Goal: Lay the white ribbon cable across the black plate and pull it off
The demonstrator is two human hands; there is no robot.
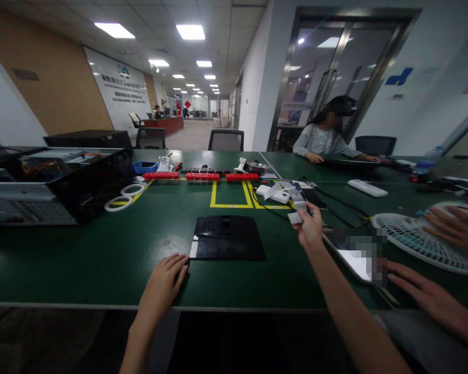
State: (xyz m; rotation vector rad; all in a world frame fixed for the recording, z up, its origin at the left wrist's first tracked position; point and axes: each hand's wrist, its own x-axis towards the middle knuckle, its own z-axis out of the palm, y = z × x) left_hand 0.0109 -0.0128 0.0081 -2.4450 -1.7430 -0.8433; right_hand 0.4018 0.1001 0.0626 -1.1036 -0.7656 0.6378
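Note:
My left hand (164,283) rests flat on the green table (101,259), fingers stretched out, just left of a black flat plate (228,238) with a small white label at its left edge. My right hand (310,228) reaches forward over the table and pinches the end of a grey-white strap (296,200). The strap runs back to a white device (275,193) lying near yellow floor-tape markings (231,196).
A black computer case (62,182) and white tape rings (119,202) sit at left. Red blocks (200,176) line the middle. At right a co-worker's hands (432,296) touch a white fan grille (421,236). Another person sits across at a laptop.

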